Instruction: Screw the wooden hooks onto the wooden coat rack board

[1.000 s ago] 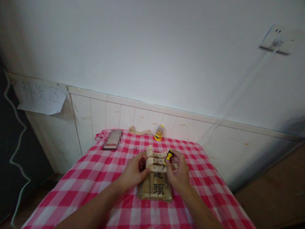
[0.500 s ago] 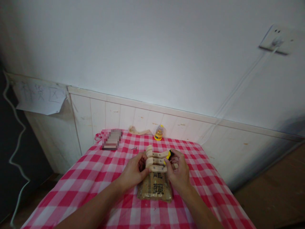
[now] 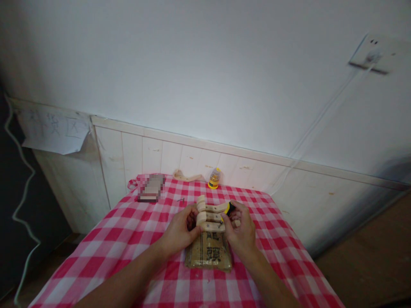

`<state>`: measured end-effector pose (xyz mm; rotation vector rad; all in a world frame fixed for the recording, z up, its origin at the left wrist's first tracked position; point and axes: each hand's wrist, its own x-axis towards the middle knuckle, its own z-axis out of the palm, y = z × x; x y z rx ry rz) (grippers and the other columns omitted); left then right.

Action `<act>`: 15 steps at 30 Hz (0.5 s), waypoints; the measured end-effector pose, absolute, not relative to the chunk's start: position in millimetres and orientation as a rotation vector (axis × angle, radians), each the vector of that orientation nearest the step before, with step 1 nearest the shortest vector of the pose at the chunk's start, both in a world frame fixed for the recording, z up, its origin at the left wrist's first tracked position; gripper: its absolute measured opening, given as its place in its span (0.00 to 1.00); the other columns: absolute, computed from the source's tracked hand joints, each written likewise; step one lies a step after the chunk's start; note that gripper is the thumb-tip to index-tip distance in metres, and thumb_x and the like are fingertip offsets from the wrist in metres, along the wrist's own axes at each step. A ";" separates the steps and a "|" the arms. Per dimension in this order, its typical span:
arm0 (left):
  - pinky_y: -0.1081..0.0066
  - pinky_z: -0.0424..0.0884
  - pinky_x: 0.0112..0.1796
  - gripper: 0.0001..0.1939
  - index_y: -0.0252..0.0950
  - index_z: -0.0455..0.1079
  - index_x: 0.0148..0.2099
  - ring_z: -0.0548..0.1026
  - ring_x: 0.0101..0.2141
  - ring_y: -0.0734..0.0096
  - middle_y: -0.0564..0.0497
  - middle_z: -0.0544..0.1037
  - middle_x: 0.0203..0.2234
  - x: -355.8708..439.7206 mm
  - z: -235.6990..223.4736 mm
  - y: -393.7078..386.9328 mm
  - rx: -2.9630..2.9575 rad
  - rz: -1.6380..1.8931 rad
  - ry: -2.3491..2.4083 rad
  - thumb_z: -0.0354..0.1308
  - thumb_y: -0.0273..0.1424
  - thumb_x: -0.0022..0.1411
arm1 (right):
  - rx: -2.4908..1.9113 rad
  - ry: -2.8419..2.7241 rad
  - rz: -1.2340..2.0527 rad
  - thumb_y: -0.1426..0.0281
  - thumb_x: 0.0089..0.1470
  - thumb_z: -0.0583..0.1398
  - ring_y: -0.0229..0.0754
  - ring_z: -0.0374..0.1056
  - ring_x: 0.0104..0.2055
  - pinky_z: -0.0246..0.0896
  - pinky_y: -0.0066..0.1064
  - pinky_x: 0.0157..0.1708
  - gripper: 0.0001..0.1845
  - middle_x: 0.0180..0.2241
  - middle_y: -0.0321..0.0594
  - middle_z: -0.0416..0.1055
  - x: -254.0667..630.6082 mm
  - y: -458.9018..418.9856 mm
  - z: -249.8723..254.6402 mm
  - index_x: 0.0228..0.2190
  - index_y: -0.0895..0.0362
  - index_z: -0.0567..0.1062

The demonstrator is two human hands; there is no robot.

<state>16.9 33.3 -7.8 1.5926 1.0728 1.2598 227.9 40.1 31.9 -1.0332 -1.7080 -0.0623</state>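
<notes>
A pale wooden piece with several curved slats rests on a flat brown cardboard package with dark printed characters. My left hand grips the slats at their upturned left ends, thumb on the near one. In my right hand is a screwdriver with a yellow and black handle, pinched between the fingers. Its shaft slants down to the right part of the nearest slat, where small screw heads show. The exact contact of the tip is too small to tell.
Behind my hands, a small screw-like metal piece lies on the red checked tablecloth. Along the wall stand a yellow-based clear bottle, a loose curved wooden slat and a blurred-out flat object. A cable runs down from the socket.
Both hands stay in place on the slats. The screwdriver's shaft looks slightly shifted in angle; nothing else has visibly moved.
</notes>
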 end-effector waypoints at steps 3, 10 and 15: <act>0.74 0.61 0.26 0.15 0.39 0.64 0.40 0.68 0.25 0.73 0.57 0.71 0.27 16.9 -7.6 33.2 1.581 1.262 1.070 0.67 0.35 0.55 | -1.027 -1.711 -0.077 0.70 0.60 0.63 0.47 0.78 0.36 0.80 0.41 0.34 0.20 0.42 0.43 0.78 228.5 39.9 32.1 0.54 0.51 0.71; 0.74 0.61 0.26 0.14 0.39 0.64 0.40 0.69 0.25 0.73 0.57 0.72 0.28 17.0 -4.5 31.9 1.594 1.262 1.058 0.66 0.33 0.56 | -0.951 -1.663 -0.175 0.70 0.62 0.64 0.47 0.78 0.39 0.80 0.41 0.37 0.21 0.45 0.44 0.78 222.9 34.6 33.5 0.55 0.51 0.70; 0.74 0.60 0.25 0.14 0.39 0.64 0.39 0.68 0.24 0.73 0.58 0.70 0.25 17.1 -3.9 31.6 1.577 1.250 1.063 0.67 0.33 0.56 | -0.917 -1.675 -0.087 0.70 0.64 0.63 0.48 0.80 0.43 0.81 0.41 0.39 0.23 0.48 0.47 0.77 209.5 34.4 22.7 0.59 0.51 0.68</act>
